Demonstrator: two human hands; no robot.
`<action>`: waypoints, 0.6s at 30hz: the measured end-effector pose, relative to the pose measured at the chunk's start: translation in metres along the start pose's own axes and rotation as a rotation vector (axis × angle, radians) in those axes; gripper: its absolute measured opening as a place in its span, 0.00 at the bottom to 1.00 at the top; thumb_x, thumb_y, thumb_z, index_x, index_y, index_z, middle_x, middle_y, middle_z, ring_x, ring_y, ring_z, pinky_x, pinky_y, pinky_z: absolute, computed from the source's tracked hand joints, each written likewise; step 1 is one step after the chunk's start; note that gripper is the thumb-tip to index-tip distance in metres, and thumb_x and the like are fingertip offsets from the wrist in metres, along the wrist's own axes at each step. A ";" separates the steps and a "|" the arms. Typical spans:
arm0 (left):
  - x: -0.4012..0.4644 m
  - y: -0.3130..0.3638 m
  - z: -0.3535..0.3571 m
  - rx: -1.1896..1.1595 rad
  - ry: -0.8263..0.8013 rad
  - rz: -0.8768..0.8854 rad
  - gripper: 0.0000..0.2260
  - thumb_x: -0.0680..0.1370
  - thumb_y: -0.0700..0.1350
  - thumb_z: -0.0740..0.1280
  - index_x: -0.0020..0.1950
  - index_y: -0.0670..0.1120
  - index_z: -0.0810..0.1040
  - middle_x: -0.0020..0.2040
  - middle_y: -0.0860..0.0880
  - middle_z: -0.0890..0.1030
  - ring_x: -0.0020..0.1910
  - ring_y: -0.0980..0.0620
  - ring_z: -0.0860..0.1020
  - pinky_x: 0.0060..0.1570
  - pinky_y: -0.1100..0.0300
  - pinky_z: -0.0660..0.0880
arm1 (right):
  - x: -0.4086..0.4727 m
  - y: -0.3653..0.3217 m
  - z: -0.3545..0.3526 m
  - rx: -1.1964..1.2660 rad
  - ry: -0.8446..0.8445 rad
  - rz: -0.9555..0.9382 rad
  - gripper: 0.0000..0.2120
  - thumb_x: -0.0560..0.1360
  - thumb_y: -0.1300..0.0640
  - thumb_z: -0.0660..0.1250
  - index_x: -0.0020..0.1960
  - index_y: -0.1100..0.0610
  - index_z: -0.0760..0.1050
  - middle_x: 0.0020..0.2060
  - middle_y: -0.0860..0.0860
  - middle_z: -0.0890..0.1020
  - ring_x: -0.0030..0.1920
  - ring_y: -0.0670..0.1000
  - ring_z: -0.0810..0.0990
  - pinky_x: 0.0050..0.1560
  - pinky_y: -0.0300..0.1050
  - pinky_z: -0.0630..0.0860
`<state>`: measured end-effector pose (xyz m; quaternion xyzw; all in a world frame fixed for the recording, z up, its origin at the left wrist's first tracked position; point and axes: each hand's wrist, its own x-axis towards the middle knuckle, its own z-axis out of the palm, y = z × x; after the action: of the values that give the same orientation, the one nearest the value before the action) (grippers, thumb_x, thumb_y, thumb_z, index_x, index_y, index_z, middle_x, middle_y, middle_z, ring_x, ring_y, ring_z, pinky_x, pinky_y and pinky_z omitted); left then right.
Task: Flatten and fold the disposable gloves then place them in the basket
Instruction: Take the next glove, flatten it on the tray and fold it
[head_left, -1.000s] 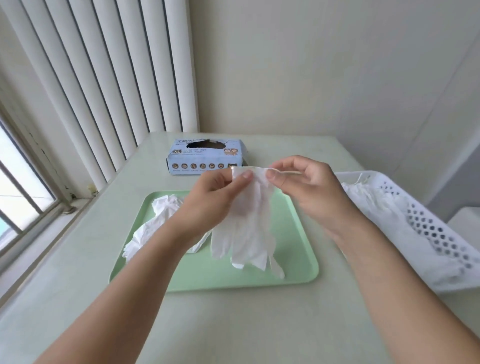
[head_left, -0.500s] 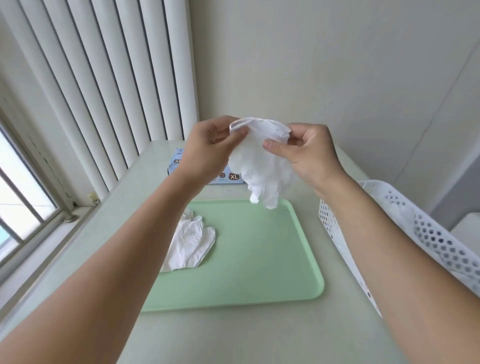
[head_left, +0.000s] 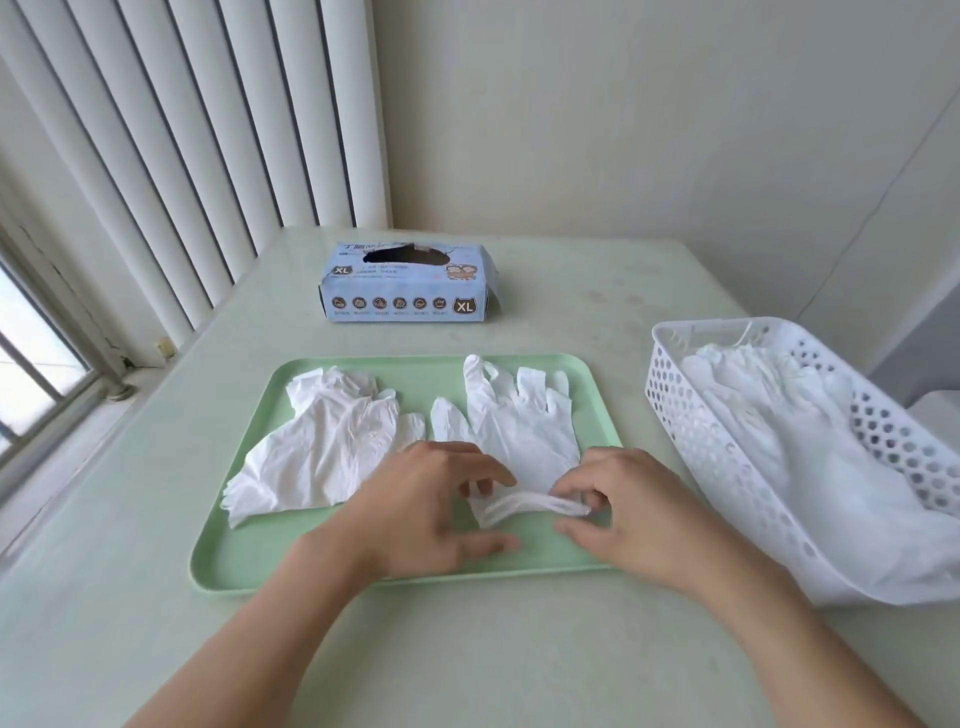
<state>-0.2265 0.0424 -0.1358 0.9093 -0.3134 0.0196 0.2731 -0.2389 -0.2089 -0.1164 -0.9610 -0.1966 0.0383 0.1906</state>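
The white disposable glove (head_left: 519, 421) lies spread on the green tray (head_left: 249, 561), fingers pointing away, and both hands are at its cuff (head_left: 530, 506). The left hand (head_left: 431, 512) pinches the left end of that rolled rim with curled fingers, and the right hand (head_left: 631, 512) pinches the right end, stretching it into a thin band just above the tray. This looks like feather-light, limp film: it will likely wrinkle, cling and slide, so the thicker cuff seems the sound place to hold, with flat palms for the smoothing. To the left on the same tray sits a crumpled heap of gloves (head_left: 322, 447), its edge just beside the flat glove's thumb, near enough to snag in a fold. The white perforated basket (head_left: 727, 467) stands on the worktop (head_left: 467, 654) to the right, beside the tray, with gloves already inside. A blue glove box (head_left: 405, 291) marked XL stands beyond the tray, well apart from the hands.
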 end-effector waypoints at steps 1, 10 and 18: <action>0.000 0.002 -0.003 -0.017 -0.002 -0.020 0.25 0.69 0.72 0.70 0.58 0.58 0.82 0.47 0.61 0.80 0.45 0.61 0.78 0.48 0.57 0.77 | -0.004 -0.003 -0.008 0.034 -0.049 0.008 0.10 0.70 0.42 0.74 0.48 0.46 0.83 0.40 0.43 0.76 0.44 0.43 0.77 0.45 0.42 0.74; 0.018 -0.004 0.019 0.265 0.057 -0.174 0.36 0.72 0.76 0.61 0.70 0.53 0.76 0.71 0.56 0.75 0.70 0.54 0.71 0.70 0.54 0.66 | 0.073 -0.015 -0.002 -0.060 -0.168 0.080 0.42 0.71 0.36 0.73 0.77 0.56 0.66 0.78 0.52 0.64 0.78 0.51 0.59 0.76 0.47 0.59; -0.009 -0.018 -0.039 0.003 0.418 -0.222 0.24 0.75 0.65 0.69 0.65 0.51 0.81 0.62 0.55 0.81 0.59 0.56 0.79 0.59 0.58 0.75 | 0.064 -0.016 0.004 0.166 0.057 0.028 0.45 0.66 0.36 0.77 0.78 0.41 0.62 0.81 0.42 0.55 0.80 0.43 0.52 0.79 0.47 0.56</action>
<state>-0.2175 0.0793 -0.1130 0.9148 -0.1482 0.1776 0.3311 -0.1867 -0.1690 -0.1143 -0.9454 -0.1736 0.0297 0.2744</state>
